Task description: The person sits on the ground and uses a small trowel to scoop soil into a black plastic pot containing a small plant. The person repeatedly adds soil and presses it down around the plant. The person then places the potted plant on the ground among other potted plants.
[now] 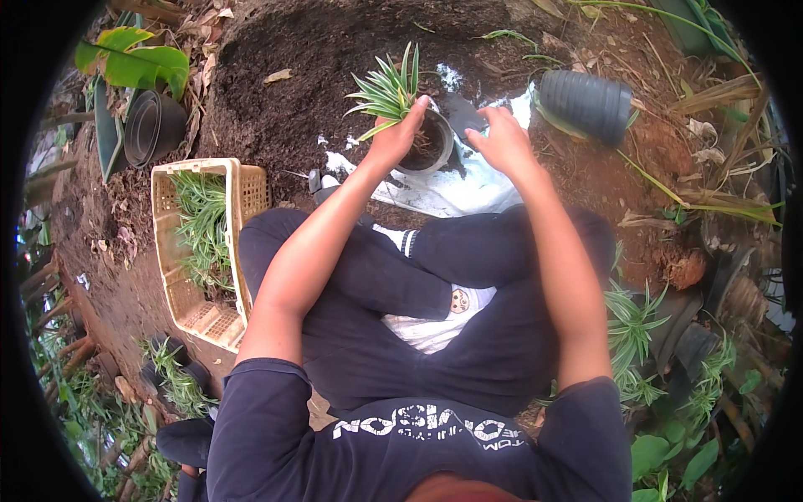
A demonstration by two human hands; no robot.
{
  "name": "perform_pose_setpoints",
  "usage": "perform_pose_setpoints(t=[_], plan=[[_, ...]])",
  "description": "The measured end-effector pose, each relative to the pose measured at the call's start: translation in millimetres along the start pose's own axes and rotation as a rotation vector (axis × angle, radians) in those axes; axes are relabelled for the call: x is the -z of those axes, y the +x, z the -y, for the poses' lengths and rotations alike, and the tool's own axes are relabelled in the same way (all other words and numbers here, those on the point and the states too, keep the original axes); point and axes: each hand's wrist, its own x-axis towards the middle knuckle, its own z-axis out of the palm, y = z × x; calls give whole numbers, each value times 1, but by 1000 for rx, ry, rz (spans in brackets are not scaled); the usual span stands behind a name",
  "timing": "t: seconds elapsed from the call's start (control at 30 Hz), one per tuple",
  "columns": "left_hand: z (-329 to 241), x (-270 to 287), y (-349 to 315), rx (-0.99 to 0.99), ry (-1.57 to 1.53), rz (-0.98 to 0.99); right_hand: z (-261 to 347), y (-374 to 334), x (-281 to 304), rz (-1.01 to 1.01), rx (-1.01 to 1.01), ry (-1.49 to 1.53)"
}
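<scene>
A small spider plant (386,94) with green and white striped leaves is held in my left hand (400,140), whose fingers close round its base. It leans over the left side of a round grey plant pot (445,144) with dark soil inside. My right hand (503,144) is just right of the pot, thumb and forefinger apart, with nothing visible between them. The pot stands on a white plastic sheet or sack (489,191) smeared with soil, in front of my crossed legs.
Dark loose soil (276,109) is heaped beyond the sheet. On the left stands a cream plastic crate (232,243) of spider plants. Stacked black pots (590,107) lie on their side at right; another black pot (155,127) is far left. More spider plants (631,322) grow at right.
</scene>
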Motion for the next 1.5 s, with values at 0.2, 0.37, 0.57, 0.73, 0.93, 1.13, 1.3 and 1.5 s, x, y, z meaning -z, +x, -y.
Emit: perform_pose_setpoints(t=[0.2,0.37,0.57,0.73,0.93,1.13,1.3,1.5], plan=[[7,1,0,2,20,47,0,2,13,92,-127,-161],[14,-1,0,-18,3,70,-6,4,10,221,-232,-294],[23,7,1,-89,205,150,-4,7,8,241,-229,-265],[2,6,-1,-2,359,114,-6,8,7,229,-237,-234],[-14,15,-1,12,484,193,-7,9,8,220,-241,-231],[-19,23,4,20,543,289,-10,9,7,220,-249,-230],[-20,32,7,143,538,318,-11,7,9,251,-265,-277],[-22,32,10,133,623,334,-29,15,-12,305,-308,-285]])
